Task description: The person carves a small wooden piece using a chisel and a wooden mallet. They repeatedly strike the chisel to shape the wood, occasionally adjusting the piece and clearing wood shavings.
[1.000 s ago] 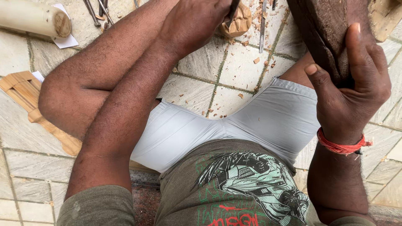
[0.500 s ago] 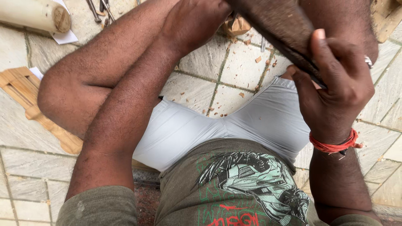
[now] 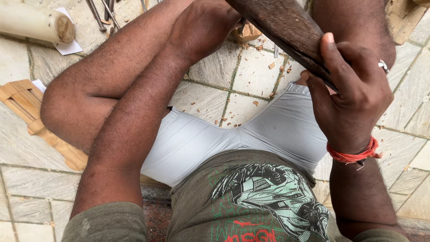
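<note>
I sit on a tiled floor with my legs folded. My right hand (image 3: 351, 96), with a red thread at the wrist and a ring on one finger, grips a dark brown slab of wood (image 3: 286, 29) that slants from the top middle down to my palm. My left hand (image 3: 201, 27) reaches forward near the top edge, its fingers curled; what they hold is hidden at the frame's edge. A small pale wood block (image 3: 248, 32) lies just beyond it on the floor.
Wood chips (image 3: 264, 67) are scattered on the stone tiles between my legs. A pale wooden cylinder (image 3: 33, 22) lies top left on white paper. Metal tools (image 3: 101, 15) lie at the top. A light wooden frame (image 3: 31, 112) lies on the left.
My right hand has turned the dark wood slab from nearly upright to a slant, and it now reaches left across the top. My left hand has barely moved.
</note>
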